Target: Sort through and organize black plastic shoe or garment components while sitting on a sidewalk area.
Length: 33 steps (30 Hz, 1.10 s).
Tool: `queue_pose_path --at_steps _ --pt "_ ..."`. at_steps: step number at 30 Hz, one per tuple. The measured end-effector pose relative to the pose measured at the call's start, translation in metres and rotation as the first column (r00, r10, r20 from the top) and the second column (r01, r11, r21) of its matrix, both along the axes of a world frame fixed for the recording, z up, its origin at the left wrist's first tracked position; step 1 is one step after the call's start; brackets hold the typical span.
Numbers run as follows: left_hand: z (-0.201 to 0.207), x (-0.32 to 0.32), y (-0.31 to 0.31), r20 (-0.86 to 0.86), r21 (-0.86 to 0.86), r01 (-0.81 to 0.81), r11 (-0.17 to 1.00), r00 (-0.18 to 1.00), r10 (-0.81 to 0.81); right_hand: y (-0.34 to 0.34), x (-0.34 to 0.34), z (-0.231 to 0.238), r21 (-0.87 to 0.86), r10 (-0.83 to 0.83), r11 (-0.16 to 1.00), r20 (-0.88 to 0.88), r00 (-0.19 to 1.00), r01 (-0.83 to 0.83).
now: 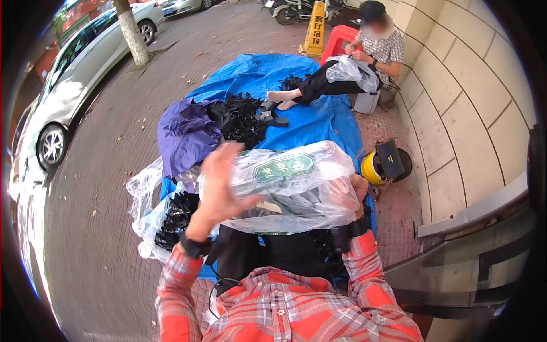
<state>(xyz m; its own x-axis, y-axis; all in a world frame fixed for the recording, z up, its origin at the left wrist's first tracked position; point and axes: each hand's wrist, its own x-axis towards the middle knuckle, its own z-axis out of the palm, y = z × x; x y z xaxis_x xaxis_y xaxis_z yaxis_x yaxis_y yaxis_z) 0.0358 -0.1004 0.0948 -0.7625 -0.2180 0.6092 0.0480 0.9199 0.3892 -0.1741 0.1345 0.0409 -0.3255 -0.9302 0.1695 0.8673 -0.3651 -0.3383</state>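
A clear plastic bag [325,165] with a green printed label is stretched out above my lap. Dark pieces show through its film, too blurred to make out. My right hand [354,196] is closed on the bag's right end, partly behind the film. At the bag's left end, my left hand [216,191] is raised with thumb and fingers apart, slightly smeared by motion; whether its palm touches the film I cannot tell. Below my left wrist, black strips [178,219] lie in another clear plastic bag [147,225].
A blue tarp [239,71] carries a black strip heap [245,122], purple cloth [185,137] and grey sandals [270,115]. A person [379,51] sits on a red chair [341,40] beyond, holding clear plastic. At right stand a yellow bucket [371,168] and a tiled wall [456,119].
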Motion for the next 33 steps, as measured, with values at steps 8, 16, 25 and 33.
queue_pose_path --at_steps 8,16,25,33 --pt "-0.014 -0.057 -0.044 0.009 0.269 -0.125 0.955 0.992 0.128 0.017 -0.031 0.015 0.139 -0.215 0.5 -0.936 0.278 0.855" --pt "0.005 -0.078 -0.02 0.103 0.386 -0.056 0.921 0.995 0.018 -0.083 0.06 0.021 -0.429 -0.086 0.686 -0.85 -0.519 0.588" --pt "0.05 -0.076 -0.015 -0.057 0.541 0.03 0.841 0.998 0.002 -0.058 0.019 -0.001 0.021 0.203 0.694 -0.965 -0.168 0.72" --pt "0.043 -0.079 0.003 -0.007 0.411 0.06 0.909 0.998 -0.063 -0.037 -0.018 0.022 0.444 0.395 0.362 -0.869 0.297 0.819"
